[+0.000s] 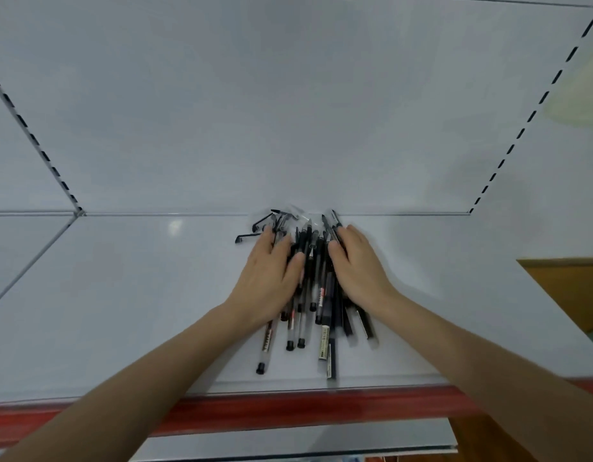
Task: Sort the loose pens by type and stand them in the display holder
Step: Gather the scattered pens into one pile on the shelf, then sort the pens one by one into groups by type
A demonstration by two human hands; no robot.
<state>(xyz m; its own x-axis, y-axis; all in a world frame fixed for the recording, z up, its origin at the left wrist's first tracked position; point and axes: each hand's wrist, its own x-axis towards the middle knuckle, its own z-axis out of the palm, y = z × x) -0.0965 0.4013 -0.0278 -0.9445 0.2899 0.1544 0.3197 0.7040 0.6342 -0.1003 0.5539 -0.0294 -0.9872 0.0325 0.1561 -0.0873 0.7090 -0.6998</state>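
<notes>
Flanking pen pile (316,288), left hand (270,278), right hand (358,268), shelf (138,295) back edge

White shelf (121,295), red front edge (288,408), slotted uprights (535,111).

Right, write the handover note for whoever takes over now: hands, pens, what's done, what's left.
Left hand: flat, fingers straight, pressing the left side of the pens.
Right hand: flat on their right side.
The pens: one mixed heap on the shelf, near its back edge; a few stray at back left.
The holder: not in view.
Done: nothing sorted.
Left: sort by type, then stand them in the holder.
</notes>
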